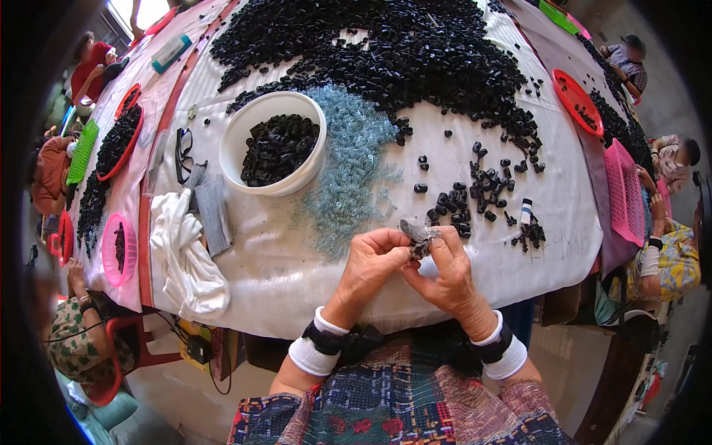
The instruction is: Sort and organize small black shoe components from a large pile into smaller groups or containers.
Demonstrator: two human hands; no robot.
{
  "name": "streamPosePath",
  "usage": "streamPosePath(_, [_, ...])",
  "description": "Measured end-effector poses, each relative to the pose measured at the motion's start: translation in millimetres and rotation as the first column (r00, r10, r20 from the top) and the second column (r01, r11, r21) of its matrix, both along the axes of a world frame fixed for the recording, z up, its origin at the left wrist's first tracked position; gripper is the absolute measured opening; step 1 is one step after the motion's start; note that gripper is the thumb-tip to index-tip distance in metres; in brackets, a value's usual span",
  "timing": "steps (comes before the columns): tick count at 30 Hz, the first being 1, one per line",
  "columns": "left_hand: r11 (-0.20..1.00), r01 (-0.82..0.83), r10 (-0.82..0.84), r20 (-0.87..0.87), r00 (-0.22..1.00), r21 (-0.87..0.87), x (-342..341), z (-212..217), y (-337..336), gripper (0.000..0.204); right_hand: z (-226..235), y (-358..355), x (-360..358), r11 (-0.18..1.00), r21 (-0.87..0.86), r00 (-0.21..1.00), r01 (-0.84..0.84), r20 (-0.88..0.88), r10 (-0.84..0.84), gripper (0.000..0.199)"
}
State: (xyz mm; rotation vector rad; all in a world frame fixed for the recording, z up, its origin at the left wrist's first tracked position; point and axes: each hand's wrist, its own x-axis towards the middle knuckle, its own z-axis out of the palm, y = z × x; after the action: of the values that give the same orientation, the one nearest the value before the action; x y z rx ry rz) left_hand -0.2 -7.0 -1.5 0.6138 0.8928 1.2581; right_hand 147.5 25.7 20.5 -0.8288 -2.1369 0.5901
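Well, my long desk (pixel 311 274) under its white cloth cover carries everything else, and I take the round white plastic bowl (pixel 273 143) as my mark for places. Beyond that bowl and off to its right, the great heap of small black plastic pieces (pixel 386 52) covers the far part of the desk. Just right of the bowl, touching its side, a patch of tiny pale blue beads (pixel 348 159) runs down toward me. The bowl itself holds more of the black pieces. Left of the bowl and nearer to me lies a crumpled white cloth (pixel 185 259), with a folded grey cloth (pixel 211 211) between it and the bowl. A pair of black-rimmed glasses (pixel 183 152) lies just left of the bowl. Well to the right of the bowl sits a loose scatter of black pieces (pixel 475 196).

Nearer to me than the bowl and to its right, my left hand (pixel 367 271) and my right hand (pixel 449 278) meet above the desk's near edge. Between them I hold a small grey object (pixel 420 236); my fingers on both sides are pinched narrow on it, thumbs and forefingers touching it. I cannot tell what the object is.
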Motion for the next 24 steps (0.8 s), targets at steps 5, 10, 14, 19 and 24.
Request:
streamPosePath(5, [1.000, -0.010, 0.010, 0.030, 1.000, -0.007, -0.3, 0.5, -0.1, 0.009, -1.3, -2.0, -2.2, 0.998, 0.057, 0.999, 0.027, 0.031, -0.028, 0.035])
streamPosePath(10, [0.999, 0.037, -0.037, -0.032, 0.999, 0.001, -2.2, 2.8, -0.3, 0.005, 0.4, -1.3, -2.0, 0.986, 0.159, 0.988, 0.045, 0.138, -0.067, 0.029])
streamPosePath(14, [0.998, 0.053, -0.054, -0.084, 0.995, -0.020, -1.5, -0.3, 0.9, 0.006, 0.7, 3.2, 0.9, 0.988, 0.148, 0.992, 0.037, 0.111, -0.053, 0.028])
streamPosePath(19, [1.000, 0.024, -0.025, -0.063, 0.998, -0.015, -0.1, 2.1, 1.7, 0.007, -0.9, 6.4, 2.0, 0.982, 0.178, 0.992, 0.054, 0.098, -0.073, 0.027])
streamPosePath(24, [0.999, 0.038, -0.039, -0.103, 0.994, -0.011, 0.6, -0.4, 1.6, 0.007, -1.8, 4.2, 4.5, 0.984, 0.174, 0.991, 0.044, 0.114, -0.064, 0.025])
